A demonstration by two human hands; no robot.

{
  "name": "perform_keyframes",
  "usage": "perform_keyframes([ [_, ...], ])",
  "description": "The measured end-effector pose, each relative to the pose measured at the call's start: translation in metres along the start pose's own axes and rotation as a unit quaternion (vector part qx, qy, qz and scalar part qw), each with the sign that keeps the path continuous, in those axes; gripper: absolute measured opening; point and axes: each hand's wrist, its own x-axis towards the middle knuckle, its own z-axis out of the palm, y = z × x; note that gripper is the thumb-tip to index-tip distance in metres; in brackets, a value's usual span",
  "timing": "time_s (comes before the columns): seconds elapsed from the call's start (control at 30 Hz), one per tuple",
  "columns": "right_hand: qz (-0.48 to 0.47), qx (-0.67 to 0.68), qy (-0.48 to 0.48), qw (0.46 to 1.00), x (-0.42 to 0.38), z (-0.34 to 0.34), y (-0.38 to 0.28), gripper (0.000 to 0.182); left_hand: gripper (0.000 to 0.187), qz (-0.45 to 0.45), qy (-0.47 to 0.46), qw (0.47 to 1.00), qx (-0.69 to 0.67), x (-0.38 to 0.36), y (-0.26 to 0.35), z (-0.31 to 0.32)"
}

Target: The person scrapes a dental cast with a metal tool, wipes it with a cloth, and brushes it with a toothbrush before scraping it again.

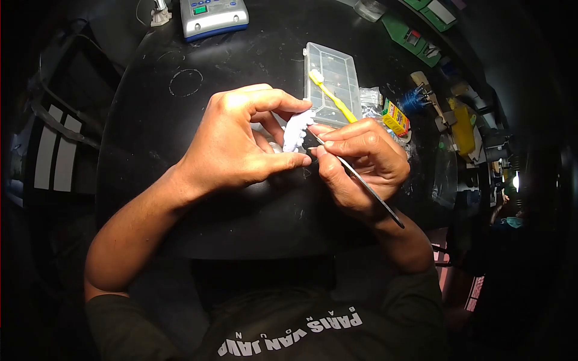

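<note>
A white dental cast (296, 131) with a row of teeth along its right side is held above the black table. My left hand (241, 135) grips it between thumb and fingers, and the fingers hide part of its back. In my right hand (364, 162) is a thin metal dental carving tool (374, 194), pinched like a pen. Its tip end points at the toothed side of the cast; whether it touches cannot be made out. Just beyond my hands, a yellow toothbrush (333, 96) lies on a clear plastic compartment box (337, 66).
On the black table (156, 120), a silver-and-blue device (215, 18) stands at the far side. A yellow-and-red small box (395, 118), blue wire (413, 100) and plastic bags crowd the right side. Green boxes (412, 39) lie at the far right.
</note>
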Motion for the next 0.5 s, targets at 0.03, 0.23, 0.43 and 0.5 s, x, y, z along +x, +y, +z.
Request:
perform_keyframes([
  [0.03,0.003,0.001,0.001,1.000,-0.0004,0.0002,0.0001,0.011,0.059,0.001,-0.004,1.000,0.004,-0.0003,-0.0002,-0.0001],
  [0.23,0.000,0.000,0.001,1.000,0.0013,0.0009,-0.0031,0.012,0.061,0.002,-0.006,1.000,0.011,-0.0013,-0.0010,0.0000],
  [0.43,-0.022,-0.010,-0.002,1.000,0.0024,0.0013,-0.0009,0.014,0.061,0.004,-0.007,1.000,0.014,-0.0007,-0.0006,-0.0004],
  [0.5,-0.020,-0.004,-0.003,1.000,0.0017,0.0017,0.0000,0.015,0.061,0.003,-0.007,1.000,0.020,-0.0014,-0.0003,-0.0002],
])
